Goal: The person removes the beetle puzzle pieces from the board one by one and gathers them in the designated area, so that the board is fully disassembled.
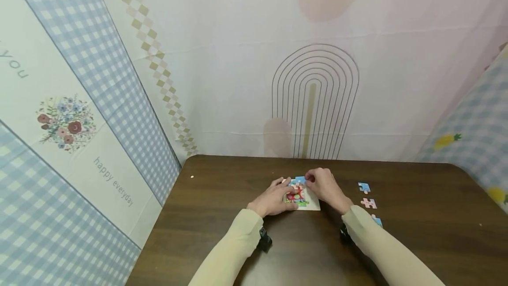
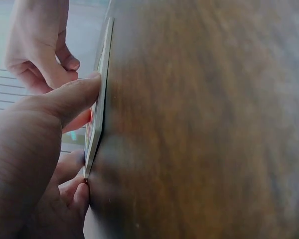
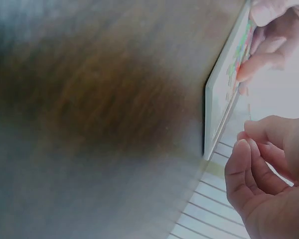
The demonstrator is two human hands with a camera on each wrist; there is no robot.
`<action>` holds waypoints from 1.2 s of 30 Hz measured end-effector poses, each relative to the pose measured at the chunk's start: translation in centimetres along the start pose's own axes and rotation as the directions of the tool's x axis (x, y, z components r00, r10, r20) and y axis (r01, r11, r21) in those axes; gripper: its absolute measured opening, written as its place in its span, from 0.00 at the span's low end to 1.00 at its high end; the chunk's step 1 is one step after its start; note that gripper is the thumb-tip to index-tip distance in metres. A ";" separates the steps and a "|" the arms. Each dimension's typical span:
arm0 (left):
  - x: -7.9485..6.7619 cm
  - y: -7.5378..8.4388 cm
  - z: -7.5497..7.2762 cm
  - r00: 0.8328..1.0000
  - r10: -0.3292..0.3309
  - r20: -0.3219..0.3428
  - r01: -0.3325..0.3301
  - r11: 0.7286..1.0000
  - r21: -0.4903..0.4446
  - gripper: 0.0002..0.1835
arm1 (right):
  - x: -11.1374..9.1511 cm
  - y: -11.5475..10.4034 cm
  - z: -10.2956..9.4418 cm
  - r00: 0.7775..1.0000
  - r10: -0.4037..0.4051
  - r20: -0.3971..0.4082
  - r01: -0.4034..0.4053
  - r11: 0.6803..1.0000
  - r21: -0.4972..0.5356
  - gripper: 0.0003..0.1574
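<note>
A small white puzzle board (image 1: 313,204) lies on the brown table, partly filled with a red, green and blue picture. My left hand (image 1: 274,197) holds the board's left side, with the thumb at the near edge and a finger across the picture. The left wrist view shows that thumb (image 2: 82,94) against the board's edge and other fingers curled near its corner. At the far right of the picture, my right hand (image 1: 323,186) pinches a blue puzzle piece (image 1: 300,179), mostly covered by the fingertips. In the right wrist view its thumb and fingers (image 3: 261,129) meet beside the board.
To the right of the board lie loose puzzle pieces: a blue one (image 1: 364,187), a pink one (image 1: 369,203) and another blue one (image 1: 378,221) partly behind the right sleeve. A tiny white bit (image 1: 192,176) sits at the far left. A patterned cloth (image 1: 238,78) hangs behind the table.
</note>
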State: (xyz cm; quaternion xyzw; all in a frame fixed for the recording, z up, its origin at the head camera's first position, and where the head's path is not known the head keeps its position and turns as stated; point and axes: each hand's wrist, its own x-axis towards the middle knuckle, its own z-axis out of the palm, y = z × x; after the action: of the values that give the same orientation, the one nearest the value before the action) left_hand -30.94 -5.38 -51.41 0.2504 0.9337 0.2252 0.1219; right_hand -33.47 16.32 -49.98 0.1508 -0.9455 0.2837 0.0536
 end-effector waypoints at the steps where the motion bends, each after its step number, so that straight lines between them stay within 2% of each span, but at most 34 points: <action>1: 0.0 0.0 0.1 1.000 0.003 -0.002 -0.003 1.000 -0.005 0.28 | -0.1 0.3 0.0 1.000 -0.005 -0.008 0.005 1.000 0.010 0.05; 5: 0.1 -0.1 0.2 1.000 0.000 -0.016 -0.001 0.999 -0.051 0.32 | -0.4 1.3 -0.3 1.000 -0.010 -0.020 0.011 0.998 0.058 0.04; 8: 0.2 -0.2 0.2 0.999 -0.020 -0.031 0.017 0.996 -0.088 0.39 | -0.7 2.0 -0.7 1.000 0.001 -0.015 0.001 0.997 0.079 0.05; 13: 0.4 -0.3 0.3 0.998 -0.048 -0.045 0.042 0.991 -0.129 0.46 | -1.4 3.6 -2.0 1.000 0.023 -0.007 -0.022 0.997 0.079 0.07; 23: 0.6 -0.4 0.6 0.998 -0.018 -0.057 0.011 0.993 -0.115 0.43 | -3.3 7.3 -5.0 0.998 0.039 -0.050 -0.037 0.998 0.048 0.05; 29: 0.6 -0.5 0.7 0.998 -0.009 -0.056 0.003 0.993 -0.117 0.42 | -4.6 9.3 -6.4 0.997 0.071 -0.025 -0.069 0.996 0.054 0.07; 36: 0.4 -0.4 0.6 0.999 -0.003 -0.052 -0.003 0.994 -0.106 0.42 | -5.4 10.9 -7.0 0.994 0.108 -0.013 -0.108 0.994 0.020 0.06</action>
State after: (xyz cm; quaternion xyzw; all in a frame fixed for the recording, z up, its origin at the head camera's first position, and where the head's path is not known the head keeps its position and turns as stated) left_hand -31.27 -5.27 -52.18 0.2377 0.9233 0.2807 0.1106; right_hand -31.67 30.19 -50.81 0.0981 -0.9490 0.2964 0.0432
